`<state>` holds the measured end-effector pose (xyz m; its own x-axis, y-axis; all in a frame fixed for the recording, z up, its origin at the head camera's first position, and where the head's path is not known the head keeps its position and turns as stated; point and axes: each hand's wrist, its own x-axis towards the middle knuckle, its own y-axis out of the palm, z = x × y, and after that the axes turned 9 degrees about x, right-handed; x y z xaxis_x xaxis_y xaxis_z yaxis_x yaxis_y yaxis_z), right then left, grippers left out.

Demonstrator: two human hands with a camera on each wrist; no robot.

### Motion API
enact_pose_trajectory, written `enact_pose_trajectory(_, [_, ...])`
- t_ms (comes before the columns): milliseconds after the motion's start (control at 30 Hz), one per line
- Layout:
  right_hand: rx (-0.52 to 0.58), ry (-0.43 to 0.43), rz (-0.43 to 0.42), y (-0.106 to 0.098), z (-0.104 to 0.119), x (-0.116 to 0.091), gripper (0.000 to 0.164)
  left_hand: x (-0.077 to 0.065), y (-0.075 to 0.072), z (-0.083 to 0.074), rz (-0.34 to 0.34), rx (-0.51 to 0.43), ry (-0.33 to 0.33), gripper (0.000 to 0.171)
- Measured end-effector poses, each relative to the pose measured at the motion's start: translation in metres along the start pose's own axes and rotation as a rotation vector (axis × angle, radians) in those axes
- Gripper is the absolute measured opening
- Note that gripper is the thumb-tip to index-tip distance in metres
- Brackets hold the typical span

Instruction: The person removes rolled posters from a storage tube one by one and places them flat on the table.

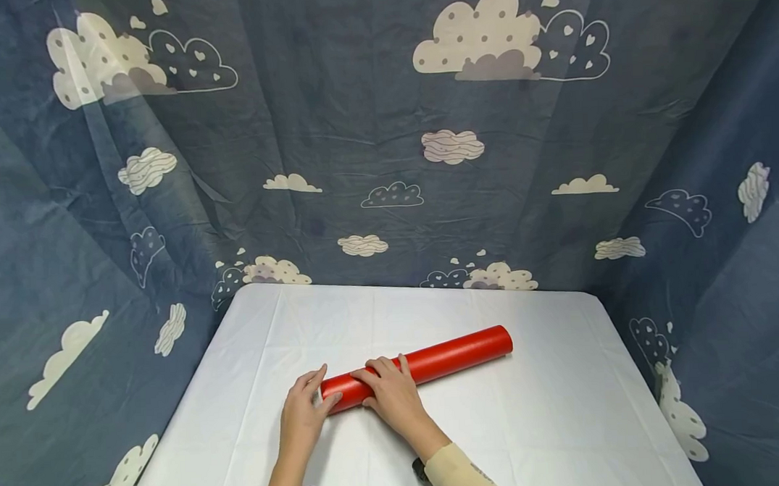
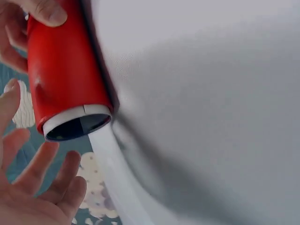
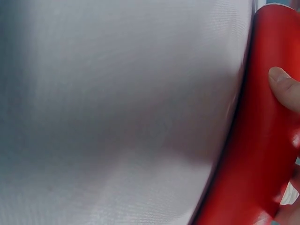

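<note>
A long red tube (image 1: 459, 352) lies slantwise on the white-covered table, its right end farther back. It is hollow, with a white rim (image 2: 70, 114) and a dark inside showing in the left wrist view. My right hand (image 1: 396, 396) grips the tube left of its middle, thumb (image 3: 287, 90) on the near side and fingers over the top. Beside the left end is my left hand (image 1: 301, 419), thumb and fingers spread around that end. The left wrist view shows its fingers (image 2: 35, 168) loosely bent and holding nothing.
White cloth covers the table (image 1: 566, 409), with some creases. Dark blue curtains (image 1: 358, 114) printed with clouds hang behind the table and along both sides. Black bands (image 1: 420, 470) sit at the wrists, by light sleeves.
</note>
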<state>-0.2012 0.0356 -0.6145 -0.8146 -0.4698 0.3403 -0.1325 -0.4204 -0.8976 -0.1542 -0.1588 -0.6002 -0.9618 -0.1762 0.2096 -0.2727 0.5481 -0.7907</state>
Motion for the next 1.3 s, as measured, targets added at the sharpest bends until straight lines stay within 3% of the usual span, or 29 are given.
enact_pose_trajectory(167, [0.001, -0.002, 0.005, -0.001, 0.000, -0.001, 0.058, -0.005, -0.002, 0.009, 0.065, -0.198, -0.147, 0.066])
enact_pose_trajectory(433, [0.003, -0.015, -0.007, 0.001, -0.002, -0.001, 0.059, -0.009, 0.007, 0.026, 0.129, -0.365, -0.260, 0.070])
enact_pose_trajectory(667, [0.012, -0.017, 0.004, -0.001, -0.003, -0.001, 0.058, -0.010, 0.008, 0.034, 0.219, -0.587, -0.326, 0.060])
enact_pose_trajectory(1300, [-0.020, -0.035, 0.057, -0.007, -0.006, -0.001, 0.058, -0.009, 0.010, 0.037, 0.228, -0.539, -0.408, 0.047])
